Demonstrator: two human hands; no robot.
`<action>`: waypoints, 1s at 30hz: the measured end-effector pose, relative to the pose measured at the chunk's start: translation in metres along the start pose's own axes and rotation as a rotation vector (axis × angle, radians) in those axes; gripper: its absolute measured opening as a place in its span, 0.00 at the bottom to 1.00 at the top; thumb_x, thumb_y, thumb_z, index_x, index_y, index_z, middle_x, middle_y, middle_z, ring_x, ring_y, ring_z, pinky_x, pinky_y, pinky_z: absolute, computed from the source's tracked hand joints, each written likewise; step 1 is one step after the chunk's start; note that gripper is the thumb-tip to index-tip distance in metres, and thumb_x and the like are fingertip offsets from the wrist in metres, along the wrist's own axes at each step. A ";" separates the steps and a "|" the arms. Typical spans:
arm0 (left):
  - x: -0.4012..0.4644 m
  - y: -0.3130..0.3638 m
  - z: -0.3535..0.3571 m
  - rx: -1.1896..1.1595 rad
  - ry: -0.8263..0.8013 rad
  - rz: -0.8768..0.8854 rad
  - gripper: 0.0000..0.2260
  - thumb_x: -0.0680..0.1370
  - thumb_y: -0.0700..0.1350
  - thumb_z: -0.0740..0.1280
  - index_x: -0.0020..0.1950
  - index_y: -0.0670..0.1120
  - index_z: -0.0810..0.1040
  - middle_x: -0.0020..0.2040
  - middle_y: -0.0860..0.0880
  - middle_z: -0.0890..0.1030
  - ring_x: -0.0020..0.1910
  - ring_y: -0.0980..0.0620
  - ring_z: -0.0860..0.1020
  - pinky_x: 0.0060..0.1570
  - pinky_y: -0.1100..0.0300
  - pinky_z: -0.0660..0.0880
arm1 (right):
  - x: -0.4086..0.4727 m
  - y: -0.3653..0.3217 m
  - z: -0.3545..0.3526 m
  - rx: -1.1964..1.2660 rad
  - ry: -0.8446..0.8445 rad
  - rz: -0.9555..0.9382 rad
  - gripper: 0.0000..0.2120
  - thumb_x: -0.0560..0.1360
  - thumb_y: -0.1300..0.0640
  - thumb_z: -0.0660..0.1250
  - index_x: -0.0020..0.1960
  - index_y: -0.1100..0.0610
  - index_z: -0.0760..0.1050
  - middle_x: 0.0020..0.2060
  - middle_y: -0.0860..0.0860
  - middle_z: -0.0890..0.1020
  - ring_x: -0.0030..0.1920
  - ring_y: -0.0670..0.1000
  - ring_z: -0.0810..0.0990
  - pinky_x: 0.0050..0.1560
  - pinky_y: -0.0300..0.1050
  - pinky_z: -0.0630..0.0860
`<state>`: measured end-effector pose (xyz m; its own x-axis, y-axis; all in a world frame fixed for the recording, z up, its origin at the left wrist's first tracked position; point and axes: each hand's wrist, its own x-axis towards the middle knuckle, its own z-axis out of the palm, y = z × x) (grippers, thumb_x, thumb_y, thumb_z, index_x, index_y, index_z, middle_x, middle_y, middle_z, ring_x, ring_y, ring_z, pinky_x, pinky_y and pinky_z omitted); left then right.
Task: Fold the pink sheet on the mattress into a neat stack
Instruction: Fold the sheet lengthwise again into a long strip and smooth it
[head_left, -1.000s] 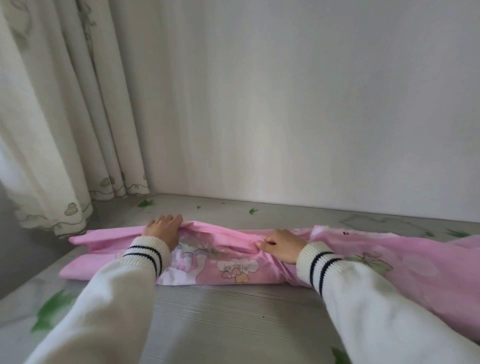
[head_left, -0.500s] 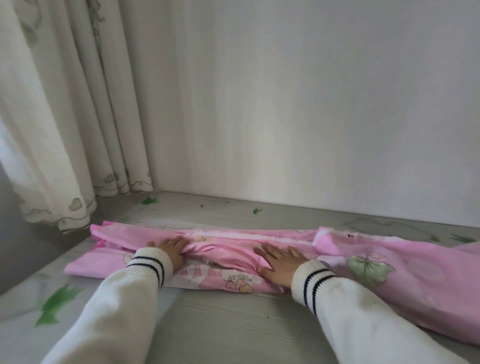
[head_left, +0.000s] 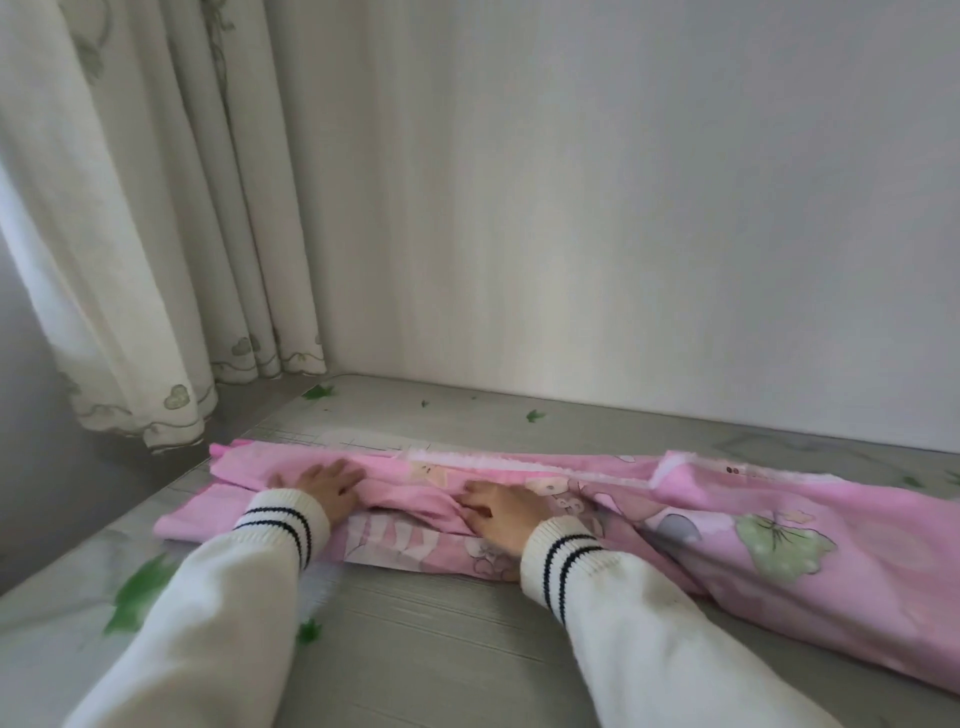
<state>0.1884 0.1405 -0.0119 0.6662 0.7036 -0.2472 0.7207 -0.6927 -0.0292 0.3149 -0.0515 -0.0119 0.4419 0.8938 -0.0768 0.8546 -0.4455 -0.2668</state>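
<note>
While the white wall (head_left: 649, 208) and the pale leaf-patterned curtain (head_left: 130, 234) fill the upper view from 9 through 3 o'clock, the grey mattress (head_left: 441, 639) with green leaf prints spreads across the lower half. On it the pink sheet (head_left: 779, 530) lies as a long narrow band running from about 9 o'clock out past the frame edge at 4 o'clock, its far white hem uppermost and a twisted ridge bunched near the middle.

A second ago both hands were gathering and pinching the cloth at the far edge. Since then they have drawn back toward the body and flattened out, and the band looks broader and lower for it. The left hand (head_left: 330, 486), at roughly 8 o'clock of the band's centre, lies palm down with fingers extended, pressing the cloth and gripping nothing. The right hand (head_left: 506, 512), just to the 3 o'clock side, is likewise spread flat on the ridge, holding nothing.

I judge this a smoothing pass: the lengthwise fold is set, but the wrinkle between the hands needs flattening, and the long strip has yet to be folded end over end into a stack.
</note>
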 end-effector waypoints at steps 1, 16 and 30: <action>0.002 -0.002 0.003 -0.011 -0.008 -0.003 0.22 0.82 0.52 0.45 0.76 0.57 0.47 0.78 0.54 0.44 0.78 0.48 0.46 0.71 0.33 0.45 | 0.000 0.003 0.002 -0.030 -0.027 -0.019 0.21 0.81 0.47 0.49 0.72 0.48 0.63 0.74 0.52 0.63 0.72 0.55 0.65 0.73 0.54 0.59; -0.009 0.007 0.008 -0.018 0.010 -0.029 0.22 0.82 0.50 0.47 0.76 0.51 0.52 0.78 0.47 0.53 0.75 0.44 0.58 0.73 0.42 0.57 | -0.004 0.003 0.012 -0.121 -0.112 0.245 0.35 0.75 0.32 0.43 0.76 0.45 0.39 0.76 0.54 0.38 0.76 0.61 0.38 0.72 0.66 0.38; -0.045 0.141 -0.031 -0.161 0.363 0.376 0.21 0.78 0.37 0.55 0.69 0.51 0.67 0.73 0.51 0.67 0.71 0.50 0.66 0.73 0.55 0.59 | -0.093 0.065 -0.071 0.073 0.368 0.130 0.12 0.79 0.58 0.58 0.58 0.57 0.76 0.55 0.52 0.81 0.51 0.52 0.81 0.52 0.40 0.75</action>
<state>0.2656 0.0160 0.0249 0.8866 0.4411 0.1390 0.4210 -0.8941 0.1526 0.3483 -0.1675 0.0460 0.6243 0.7460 0.2316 0.7696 -0.5365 -0.3462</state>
